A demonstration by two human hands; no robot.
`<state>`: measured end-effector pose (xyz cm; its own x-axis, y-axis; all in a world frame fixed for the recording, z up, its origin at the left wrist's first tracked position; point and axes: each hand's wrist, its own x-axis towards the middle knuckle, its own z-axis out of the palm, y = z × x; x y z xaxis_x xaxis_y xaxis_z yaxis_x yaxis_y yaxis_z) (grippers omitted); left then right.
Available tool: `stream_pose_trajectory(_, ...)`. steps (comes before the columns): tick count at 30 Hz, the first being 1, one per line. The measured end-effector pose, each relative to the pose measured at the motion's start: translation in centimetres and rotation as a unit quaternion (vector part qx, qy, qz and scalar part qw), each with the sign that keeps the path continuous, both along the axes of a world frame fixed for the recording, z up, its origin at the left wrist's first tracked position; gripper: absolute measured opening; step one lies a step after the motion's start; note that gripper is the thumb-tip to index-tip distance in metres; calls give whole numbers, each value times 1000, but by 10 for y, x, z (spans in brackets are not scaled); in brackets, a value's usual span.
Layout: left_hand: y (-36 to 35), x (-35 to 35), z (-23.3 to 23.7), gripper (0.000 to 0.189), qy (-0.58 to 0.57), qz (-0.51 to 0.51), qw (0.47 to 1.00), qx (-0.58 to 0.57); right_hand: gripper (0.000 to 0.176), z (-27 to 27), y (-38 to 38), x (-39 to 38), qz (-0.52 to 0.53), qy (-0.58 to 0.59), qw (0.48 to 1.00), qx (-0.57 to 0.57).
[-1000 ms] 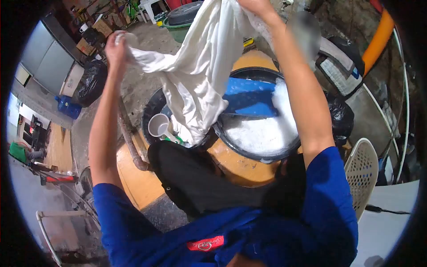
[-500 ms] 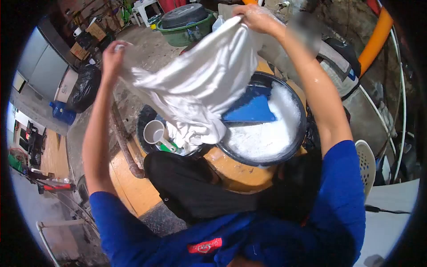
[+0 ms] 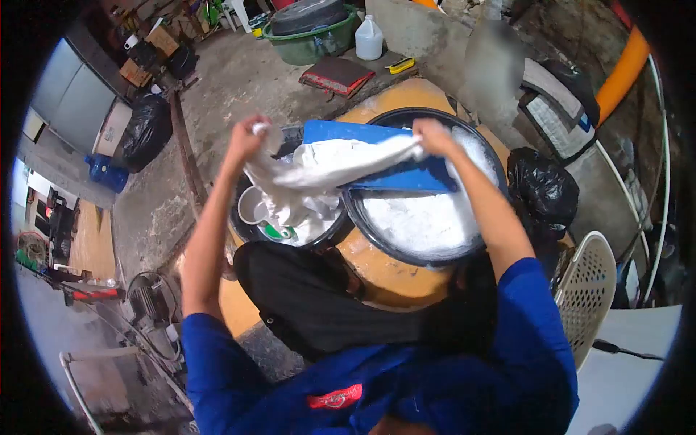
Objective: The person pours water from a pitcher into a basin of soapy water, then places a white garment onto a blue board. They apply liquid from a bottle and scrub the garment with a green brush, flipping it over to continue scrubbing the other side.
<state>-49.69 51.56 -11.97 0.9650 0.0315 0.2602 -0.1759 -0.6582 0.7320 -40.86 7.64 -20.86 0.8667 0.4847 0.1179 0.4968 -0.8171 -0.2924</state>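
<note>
A white wet-looking cloth is stretched between my two hands, its lower folds drooping into the left dark basin. My left hand is closed on one end, above that basin. Closed on the other end is my right hand, over the blue board. The board lies tilted across the larger black basin, which holds white suds. In the left basin a white dipper sits beside the cloth, with something green near it.
Beyond the basins are a dark red folded item, a white jug and a green tub. A black plastic bag and a perforated beige plastic piece stand at right. A rusty pipe runs along the left.
Both hands have come down and inward, lowering the white cloth from a raised, spread position to a narrower band above the basins. More of the blue board now shows.
</note>
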Motion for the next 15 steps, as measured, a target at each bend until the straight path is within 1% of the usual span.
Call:
stream_pose_trajectory(1,-4,3,-25,19,-2,14,999,-36,12,-20,-4,-16,6,28,999,-30)
stream_pose_trajectory(2,-10,4,-41,20,-2,29,997,-72,12,-56,-10,-20,13,44,998,-31)
stream_pose_trajectory(3,-18,1,-45,22,-36,56,996,-57,12,-66,-7,-31,44,93,994,-45)
stream_pose_trajectory(4,-24,2,-44,22,-42,72,994,-67,13,-72,-2,-50,3,121,992,18)
stream_pose_trajectory(5,-31,2,-38,22,-48,89,992,-77,17,-81,9,-64,-13,121,992,25)
stream_pose_trajectory(6,-39,-3,-30,22,-53,108,989,-88,34,-91,16,-75,1,134,991,23)
stream_pose_trajectory(7,-49,-11,-10,22,-81,126,986,-72,52,-98,24,-86,16,145,989,22)
stream_pose_trajectory(8,-47,-8,-8,23,-130,139,980,-57,61,-89,38,-108,7,107,994,0)
stream_pose_trajectory(10,-45,-2,0,23,-227,162,960,-22,59,-89,53,-118,26,127,992,-3)
stream_pose_trajectory(11,-42,1,3,23,-232,157,960,-32,55,-89,58,-117,15,143,990,1)
stream_pose_trajectory(13,-39,-3,27,23,-237,152,958,-58,46,-92,62,-108,-5,178,984,4)
stream_pose_trajectory(14,-37,-4,39,23,-242,153,956,-71,42,-94,61,-96,29,164,986,3)
stream_pose_trajectory(15,-33,-6,47,21,-240,151,953,-109,39,-100,55,-78,64,151,986,2)
